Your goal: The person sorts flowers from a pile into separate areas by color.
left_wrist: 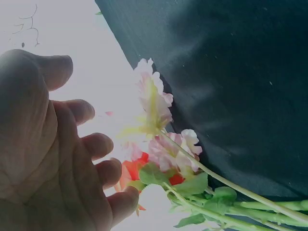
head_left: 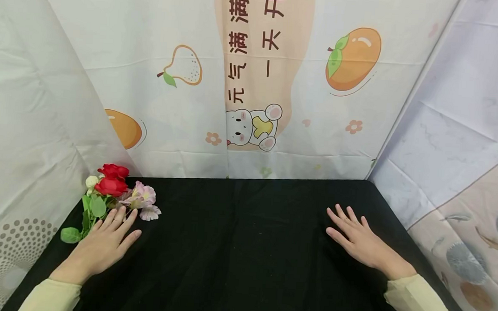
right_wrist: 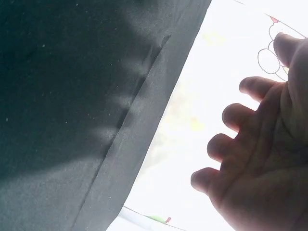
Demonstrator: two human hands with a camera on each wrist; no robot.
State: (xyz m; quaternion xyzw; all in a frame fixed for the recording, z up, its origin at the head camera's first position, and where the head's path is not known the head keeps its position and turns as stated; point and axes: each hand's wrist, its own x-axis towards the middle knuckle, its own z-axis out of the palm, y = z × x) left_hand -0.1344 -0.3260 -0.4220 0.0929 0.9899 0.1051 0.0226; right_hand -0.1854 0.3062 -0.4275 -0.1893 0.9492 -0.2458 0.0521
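Observation:
In the head view, my left hand (head_left: 102,247) is spread palm down at the left, over the lower part of a bunch of artificial flowers. The bunch has red roses (head_left: 111,186), pink blossoms (head_left: 139,196) and green leaves (head_left: 71,235). The left wrist view shows this hand (left_wrist: 57,149) with nothing in its grasp, beside the pink flowers (left_wrist: 155,98) and green stems (left_wrist: 250,192). My right hand (head_left: 360,241) is held over the right side of the cloth, fingers extended, holding nothing; its palm (right_wrist: 264,154) shows in the right wrist view.
A black cloth (head_left: 244,249) covers the table. Behind it hangs a white curtain (head_left: 183,124) printed with fruit, a bear and characters. Further curtains stand along the left (head_left: 28,92) and right (head_left: 467,110) edges.

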